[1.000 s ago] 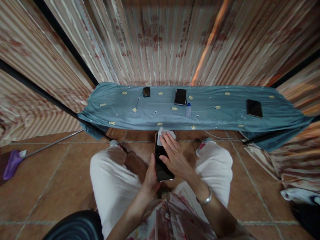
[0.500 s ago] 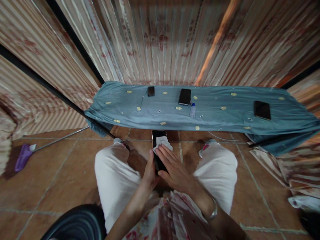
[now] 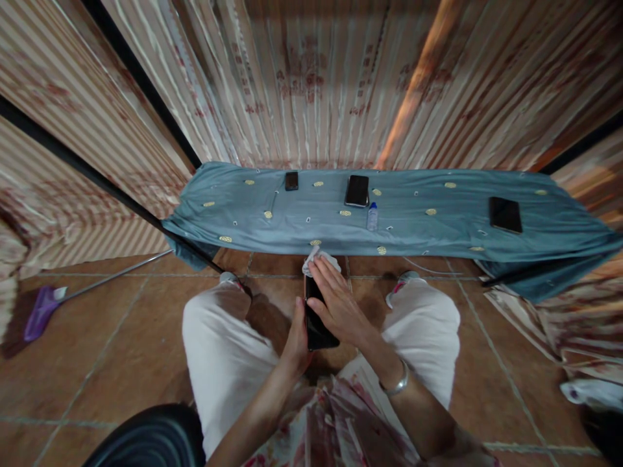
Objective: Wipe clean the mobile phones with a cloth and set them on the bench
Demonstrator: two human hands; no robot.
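Note:
Between my knees my left hand [image 3: 297, 337] grips a black smartphone [image 3: 318, 329] by its left edge, with the thumb along the side. My right hand [image 3: 335, 301] presses a crumpled white cloth [image 3: 314, 259] against the phone's far end, fingers held together over it. The cloth hides that end of the phone. A silver bracelet [image 3: 400, 379] circles my right wrist.
Ahead, a bench covered in blue-green cloth [image 3: 296, 230] bears a small dark square object [image 3: 291, 181], a black phone-like device [image 3: 357, 191], a small blue-capped bottle [image 3: 372, 217] and a dark tablet-like device [image 3: 505, 215]. A purple broom [image 3: 41, 312] lies left; a black stool [image 3: 150, 438] stands nearby.
My right hand and the cloth have slid up to the phone's far end. The near part of the phone is now uncovered, and the phone sits slightly lower and more to the right.

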